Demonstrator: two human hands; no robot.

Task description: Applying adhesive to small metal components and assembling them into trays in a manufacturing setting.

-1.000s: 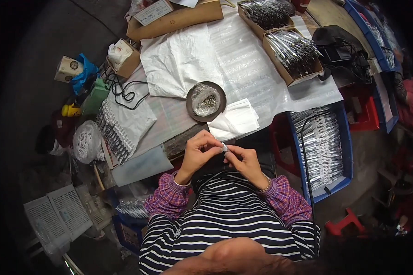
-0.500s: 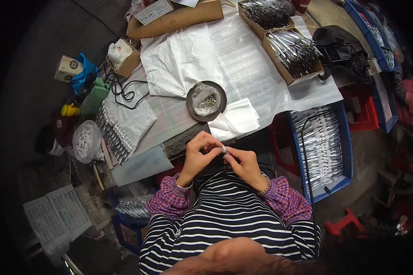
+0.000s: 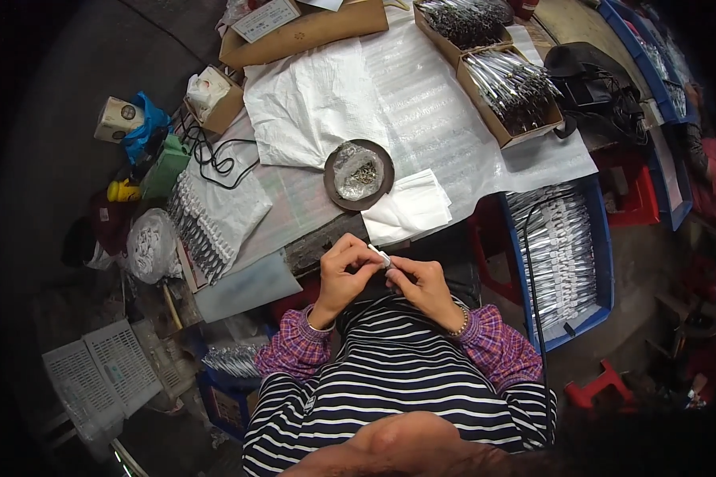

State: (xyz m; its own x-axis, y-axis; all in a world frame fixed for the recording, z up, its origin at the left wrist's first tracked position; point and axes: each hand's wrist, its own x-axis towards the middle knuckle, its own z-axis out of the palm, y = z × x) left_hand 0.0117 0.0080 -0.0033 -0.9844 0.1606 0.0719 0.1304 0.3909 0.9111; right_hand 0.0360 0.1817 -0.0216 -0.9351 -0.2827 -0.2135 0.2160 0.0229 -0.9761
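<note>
Just in front of my striped top, my left hand (image 3: 340, 280) and my right hand (image 3: 426, 292) meet at the fingertips. Both are closed in a pinch around a small white piece (image 3: 379, 254); its lower end is hidden by my fingers, so its kind cannot be made out. Beyond my hands, a round dark dish (image 3: 333, 193) holds a clear plastic bag (image 3: 350, 161) with small metal parts inside. A folded white sheet (image 3: 406, 213) lies beside the dish, close to the table's near edge.
Cardboard boxes (image 3: 485, 119) of thin metal rods stand at the far right. Right of me is a blue crate (image 3: 605, 262) of rods with white pieces. Similar parts (image 3: 203, 230) lie in a row on the left, near a black cable (image 3: 227, 163).
The left fingers have shifted slightly down, and more of the white piece now shows above the fingertips. My right hand has hardly moved.
</note>
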